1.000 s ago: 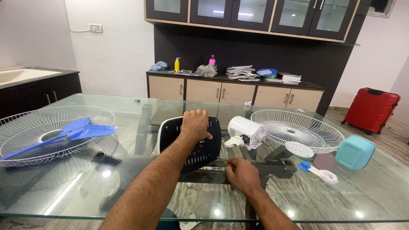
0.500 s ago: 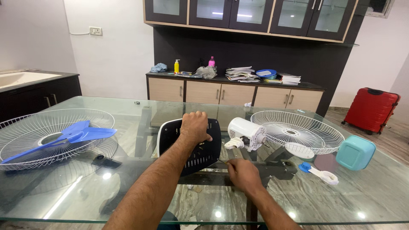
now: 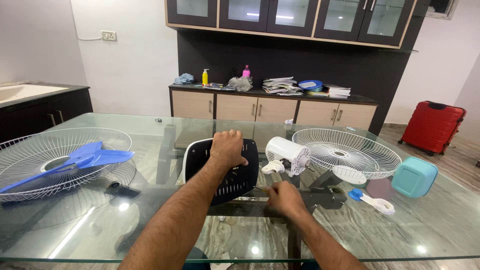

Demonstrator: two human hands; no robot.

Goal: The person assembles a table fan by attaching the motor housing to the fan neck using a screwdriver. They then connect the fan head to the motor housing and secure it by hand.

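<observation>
Now the left hand (image 3: 228, 148) clamps its grip over the upright black fan cover (image 3: 231, 172) on the glass counter (image 3: 150, 220); the right hand (image 3: 285, 199) pinches a small screwdriver (image 3: 261, 189) against its lower edge.

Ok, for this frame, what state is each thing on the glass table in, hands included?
Black fan base: propped upright on the table, gripped at its top edge.
Left hand: closed over the base's top.
Right hand: fingers closed on a thin tool at the base's lower edge.
Motor housing: lying on its side, bare.
Blue blade: resting in the left grille.
Right grille: dished upward.
Teal container: tipped on its side.
</observation>
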